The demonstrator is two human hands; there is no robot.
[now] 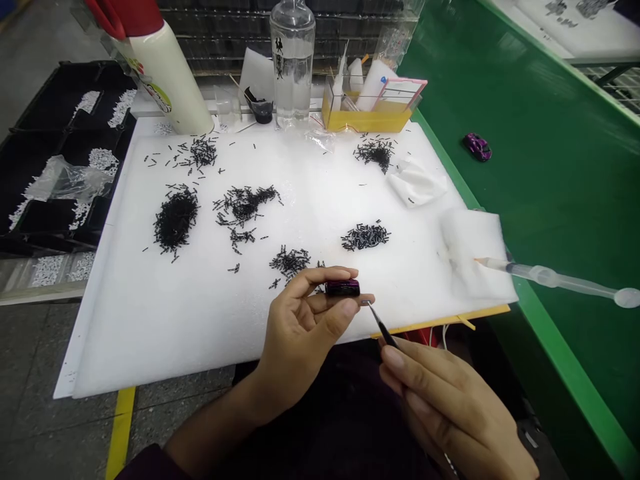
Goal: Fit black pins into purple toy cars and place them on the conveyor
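Your left hand pinches a glossy miniature car, steadying it above the white foam sheet. Your right hand grips fine black tweezers, tips just beside the car.

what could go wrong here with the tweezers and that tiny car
The tweezers in the right hand are right by the left hand's thumb, so a slip might prick it or scratch the car. If dropped, the car could scatter the loose black pieces nearby.
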